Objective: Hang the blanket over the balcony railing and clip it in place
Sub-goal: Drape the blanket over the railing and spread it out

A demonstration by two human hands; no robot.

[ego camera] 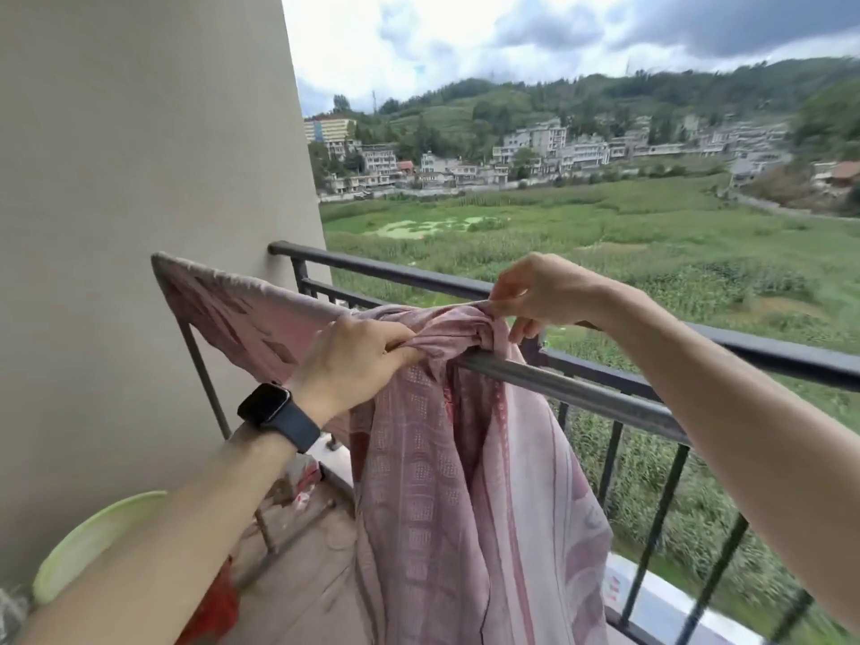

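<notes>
While the left hand (358,360), a dark watch (267,407) at its wrist, grips the bunched pink blanket (465,481) draped over a grey bar (581,395), the right hand (540,290) pinches its upper edge; just beyond runs the balcony railing (419,275), then green fields (605,235).

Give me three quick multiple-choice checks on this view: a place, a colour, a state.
1. The blanket hangs over: A) the grey bar nearest the person; B) a chair back; C) nothing, it lies on the floor.
2. The watch on the left wrist is: A) white; B) black; C) red.
3. The left hand and right hand: A) both hold the blanket; B) both hang free; C) both rest on the wall.

Key: 1 A, the cloth drapes down from that bar. 2 B, its case and strap are black. 3 A, the left grips the bunched cloth and the right pinches its edge.
</notes>
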